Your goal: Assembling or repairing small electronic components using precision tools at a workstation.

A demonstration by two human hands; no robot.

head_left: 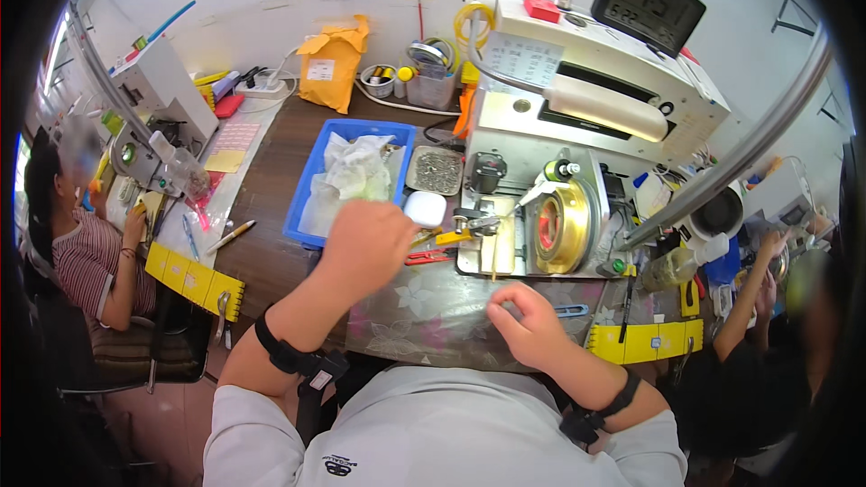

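My left hand [368, 245] is over the front right corner of a blue tray [295, 209], next to a small white rounded box [425, 208]. Its fingers are curled in and their tips are hidden, so whatever they may hold does not show. Crumpled white paper [356, 167] lies in the tray. My right hand [528, 323] is in front of the bench machine [523, 257], fingers bent and thumb against them. What it may pinch is too small to make out. Just above it, a thin brownish rod [493, 261] points down from the machine, beside a gold wheel [564, 230].
A square dish of small metal parts [437, 169] sits right of the tray. Red-handled pliers [429, 257] lie before the machine, and a blue tool [571, 311] is right of my right hand. An orange package [334, 65] stands behind. People work at both sides.
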